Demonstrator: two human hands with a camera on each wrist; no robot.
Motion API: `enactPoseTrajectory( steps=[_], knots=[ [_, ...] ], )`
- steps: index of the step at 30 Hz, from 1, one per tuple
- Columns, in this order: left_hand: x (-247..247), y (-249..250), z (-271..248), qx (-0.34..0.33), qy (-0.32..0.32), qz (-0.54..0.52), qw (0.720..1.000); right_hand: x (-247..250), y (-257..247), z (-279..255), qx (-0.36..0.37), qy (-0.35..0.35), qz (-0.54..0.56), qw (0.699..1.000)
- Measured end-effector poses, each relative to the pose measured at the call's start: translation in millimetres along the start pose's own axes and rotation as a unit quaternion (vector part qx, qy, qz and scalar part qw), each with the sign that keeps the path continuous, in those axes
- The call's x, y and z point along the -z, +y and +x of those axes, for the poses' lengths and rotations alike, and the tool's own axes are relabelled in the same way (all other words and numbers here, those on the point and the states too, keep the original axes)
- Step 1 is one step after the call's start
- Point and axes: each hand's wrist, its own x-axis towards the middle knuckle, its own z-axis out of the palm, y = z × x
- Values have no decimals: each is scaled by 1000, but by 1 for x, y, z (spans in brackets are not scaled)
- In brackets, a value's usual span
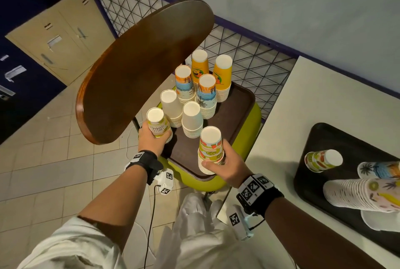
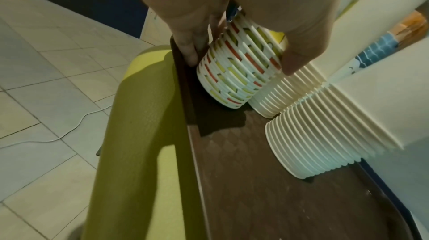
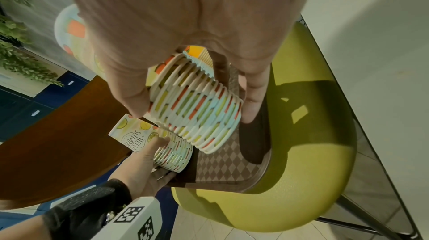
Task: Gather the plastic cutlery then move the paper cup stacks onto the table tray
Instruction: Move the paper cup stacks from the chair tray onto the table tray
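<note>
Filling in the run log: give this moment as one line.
left hand: grips lemon cup stack | right hand: grips fruit-print cup stack | both stacks at chair tray | table tray: some stacks there

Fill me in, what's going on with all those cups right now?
A person is clearing paper cup stacks off a brown tray that sits on a green chair seat. The left hand grips a "Hello Summer" stack at the tray's left edge; the right hand grips a fruit-print stack at its near edge. Six more stacks stand on that tray. The black table tray on the right already holds a few stacks, lying over.
</note>
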Motion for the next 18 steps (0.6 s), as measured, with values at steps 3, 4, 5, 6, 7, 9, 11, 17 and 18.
enactPoseTrajectory(
  steps=[3,4,5,6,7,9,11,17,18],
  knots=[
    [0,1,-2,-4,5,35,999,0,1,-1,-2,-4,-2,1000],
    [0,2,-3,-6,6,36,999,0,0,-1,-4,-6,-4,1000],
    [1,3,-5,-7,7,38,999,0,0,-1,-7,-9,-5,1000],
    [2,3,-7,-8,8,39,999,0,0,-1,-10,-10,-7,1000],
    [4,4,-9,-8,9,38,999,0,0,0,-16,-13,-8,1000],
    [7,5,-13,-6,13,33,999,-1,0,2,-31,-16,-10,999],
    [11,8,-20,-11,20,24,999,-1,1,4,-45,-21,-12,999],
    [14,8,-52,-42,21,11,999,6,-2,3,-47,-20,-13,999],
    [12,10,-59,-50,13,13,999,9,-4,1,-46,-19,-8,999]
  ],
)
